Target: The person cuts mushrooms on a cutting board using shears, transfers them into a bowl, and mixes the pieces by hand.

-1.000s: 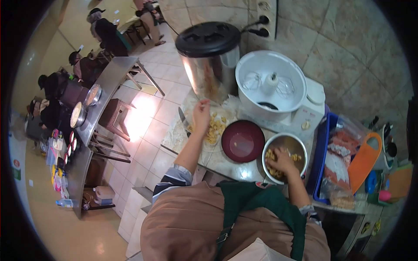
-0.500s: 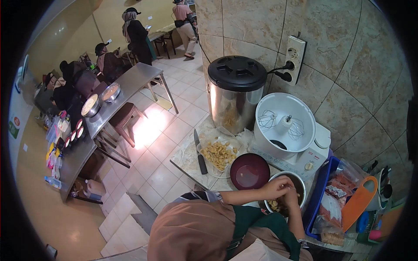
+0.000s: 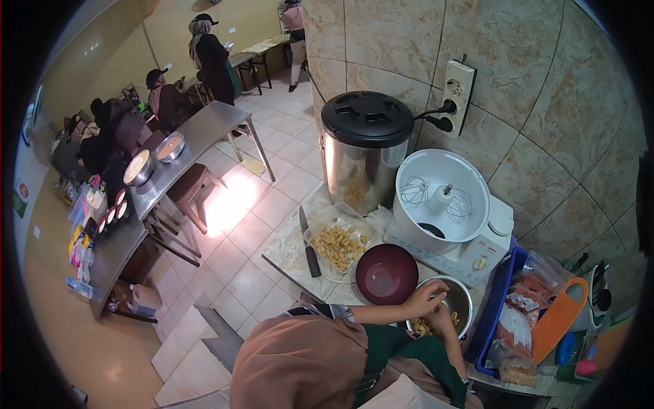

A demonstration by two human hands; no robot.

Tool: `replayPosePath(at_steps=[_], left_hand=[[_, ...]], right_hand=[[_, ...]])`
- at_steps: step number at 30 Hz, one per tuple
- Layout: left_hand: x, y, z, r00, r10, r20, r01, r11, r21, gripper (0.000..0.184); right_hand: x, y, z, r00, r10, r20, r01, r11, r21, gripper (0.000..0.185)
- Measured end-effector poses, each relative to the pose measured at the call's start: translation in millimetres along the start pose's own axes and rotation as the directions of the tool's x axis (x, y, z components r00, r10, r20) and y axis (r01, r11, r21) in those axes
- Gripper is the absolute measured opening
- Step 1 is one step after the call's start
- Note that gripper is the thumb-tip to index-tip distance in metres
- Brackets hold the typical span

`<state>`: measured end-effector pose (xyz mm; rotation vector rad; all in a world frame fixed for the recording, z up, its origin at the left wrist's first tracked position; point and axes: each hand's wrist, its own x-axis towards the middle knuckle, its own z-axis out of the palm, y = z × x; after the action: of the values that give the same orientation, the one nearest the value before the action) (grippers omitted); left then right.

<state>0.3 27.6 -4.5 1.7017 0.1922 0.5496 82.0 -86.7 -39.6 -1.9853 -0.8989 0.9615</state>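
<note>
Both hands meet over a steel bowl [image 3: 465, 300] that holds yellowish-brown pieces. My left hand [image 3: 426, 298] is above the bowl's left part with fingers bent together; my right hand [image 3: 441, 317] is just below, fingers curled and touching or close to it. Whatever they hold is too small to make out. Left of the bowl is a dark red bowl [image 3: 386, 275], with little inside. Farther left a clear tray of yellowish pieces [image 3: 338, 247] lies beside a knife [image 3: 310, 251] with a black handle.
Behind stand a steel urn [image 3: 364, 167] with a black lid and a white mixer [image 3: 487, 249] with whisks. To the right, a blue crate [image 3: 496, 320] holds packaged items and an orange board [image 3: 562, 320]. Several people are around steel tables [image 3: 197, 140] at the far left.
A second ago my left hand was over the clear tray and my right in the steel bowl. My left hand has since come over to my right. The view has tilted up.
</note>
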Motion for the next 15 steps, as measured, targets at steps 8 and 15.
replayPosePath(at_steps=[8, 15], left_hand=[[4, -12, 24, 0.991, -0.130, 0.000, 0.130, 0.988, -0.086, 0.036], [4, -13, 40, 0.983, -0.168, -0.076, 0.163, 0.984, -0.075, 0.042]], right_hand=[[-9, -30, -13, 0.994, 0.106, 0.006, -0.060, 0.509, 0.859, 0.031], [-2, 6, 6, 0.978, 0.208, 0.026, -0.065, 0.181, 0.981, 0.040]])
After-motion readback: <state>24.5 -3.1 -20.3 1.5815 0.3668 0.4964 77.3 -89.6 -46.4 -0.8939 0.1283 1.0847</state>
